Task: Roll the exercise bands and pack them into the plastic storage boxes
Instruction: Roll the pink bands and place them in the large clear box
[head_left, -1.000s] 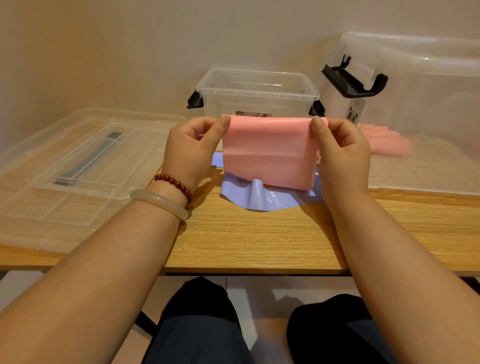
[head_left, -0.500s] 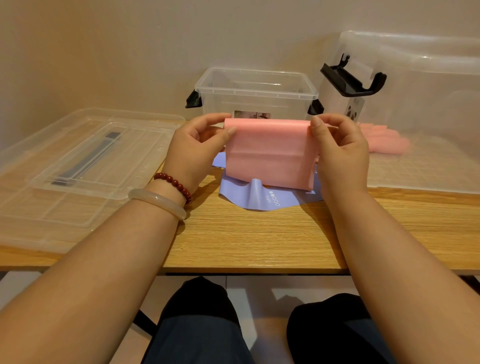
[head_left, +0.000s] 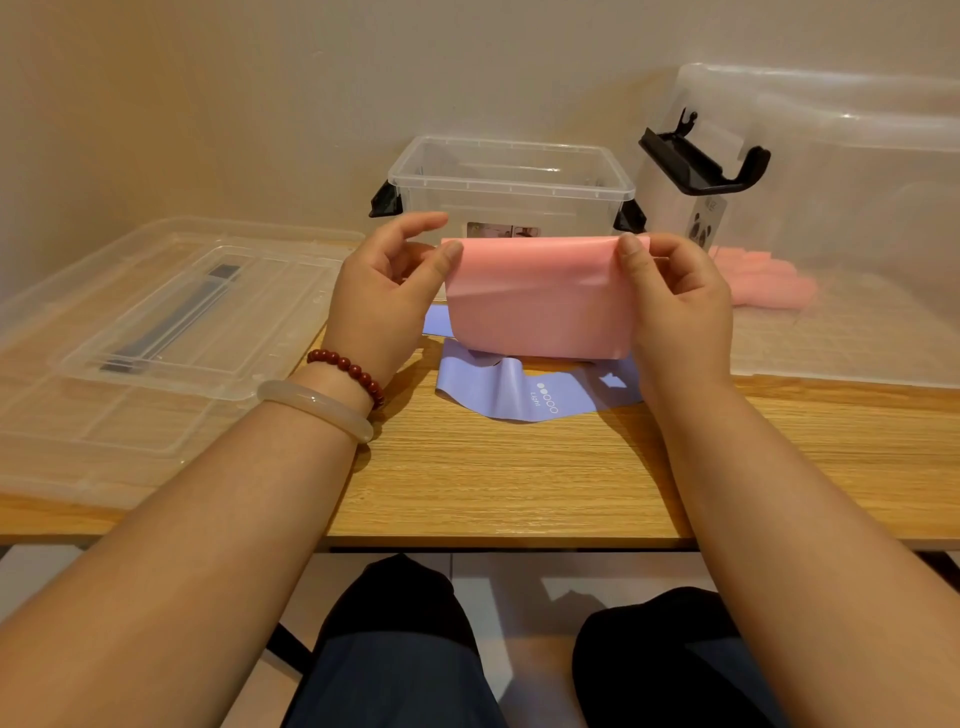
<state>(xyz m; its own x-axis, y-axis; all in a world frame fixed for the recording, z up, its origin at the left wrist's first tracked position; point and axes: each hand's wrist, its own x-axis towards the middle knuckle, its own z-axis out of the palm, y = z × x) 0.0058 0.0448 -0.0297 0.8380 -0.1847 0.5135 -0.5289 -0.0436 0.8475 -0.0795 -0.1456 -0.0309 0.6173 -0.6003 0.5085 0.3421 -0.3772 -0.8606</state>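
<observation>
Head view: I have the pink band (head_left: 540, 296) held up just above the table (head_left: 519, 478), dead centre, hanging as a folded sheet, not rolled yet. My left hand (head_left: 384, 291) pinches its top corner at 9 o'clock, thumb on the front. My right hand (head_left: 675, 306) pinches the corner at 3 o'clock the same way.

Under it, toward 6 o'clock, the purple band (head_left: 519, 395) lies loose and unrolled on the wood. The small box (head_left: 511, 176) at 12 o'clock stands open; I can't make out any band in it. Through the big box (head_left: 831, 208) wall at 2 o'clock I see pink pieces (head_left: 763, 280), blurred, probably bands already packed. A lid (head_left: 156, 332) lies at 9 o'clock.

My read: some are packed, and these two are left to roll and box.
</observation>
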